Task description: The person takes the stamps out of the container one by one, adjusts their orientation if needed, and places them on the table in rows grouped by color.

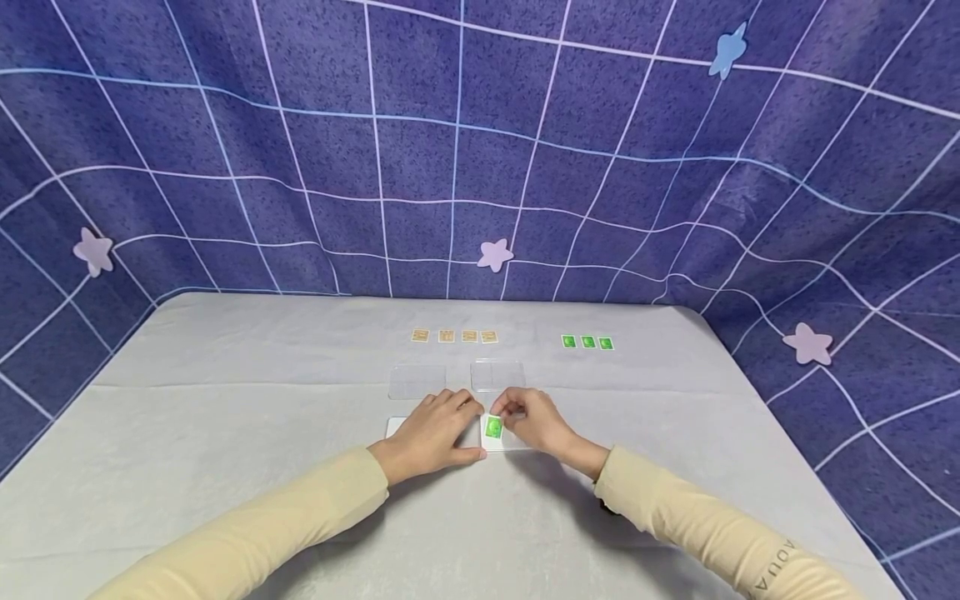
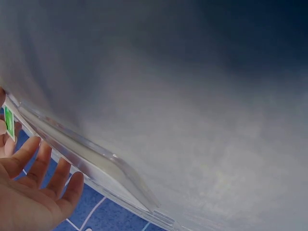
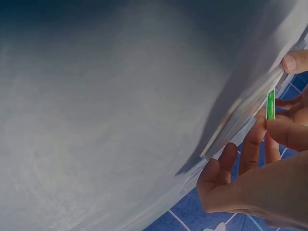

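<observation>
My right hand pinches a small green picture card with a white border between thumb and fingertips. The green card is tilted over the left part of a flat white board. In the right wrist view the green card shows nearly edge-on at the thumb. My left hand has its fingers spread, with index fingertip and thumb tip at the left corners of that board. Beneath the left hand lies a second white board, mostly hidden.
Two clear plastic trays lie side by side just behind the hands. Farther back, several brown square cards form a row, with three green cards to their right. A purple curtain hangs behind the cloth-covered table.
</observation>
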The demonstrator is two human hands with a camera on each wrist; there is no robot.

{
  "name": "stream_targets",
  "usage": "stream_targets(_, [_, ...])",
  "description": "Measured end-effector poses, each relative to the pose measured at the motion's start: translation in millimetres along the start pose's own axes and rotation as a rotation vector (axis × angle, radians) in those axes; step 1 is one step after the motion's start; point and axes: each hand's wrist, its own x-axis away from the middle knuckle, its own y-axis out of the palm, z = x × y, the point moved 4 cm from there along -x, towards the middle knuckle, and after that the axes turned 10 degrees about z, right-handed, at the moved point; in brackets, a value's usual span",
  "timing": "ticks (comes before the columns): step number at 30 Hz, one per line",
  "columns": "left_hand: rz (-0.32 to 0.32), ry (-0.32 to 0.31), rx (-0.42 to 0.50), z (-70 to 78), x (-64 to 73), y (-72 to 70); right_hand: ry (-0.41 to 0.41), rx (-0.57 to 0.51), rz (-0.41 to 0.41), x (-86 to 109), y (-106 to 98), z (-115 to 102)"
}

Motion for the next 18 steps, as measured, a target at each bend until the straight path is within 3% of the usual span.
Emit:
stream_targets(8, [-0.011, -0.010, 0.007, -0.2, 0.0, 0.9, 0.028, -0.087, 0.018, -3.4, -8, 1])
stream_targets(13, [-0.011, -0.011, 0.013, 0.2, 0.1, 0.0, 0.146, -0.100, 0.035, -11.0, -13, 7])
stream_targets(18, [-0.001, -0.005, 0.009, 0.0, 0.7, -0.1, 0.201, -0.098, 0.067, -17.9, -20, 16])
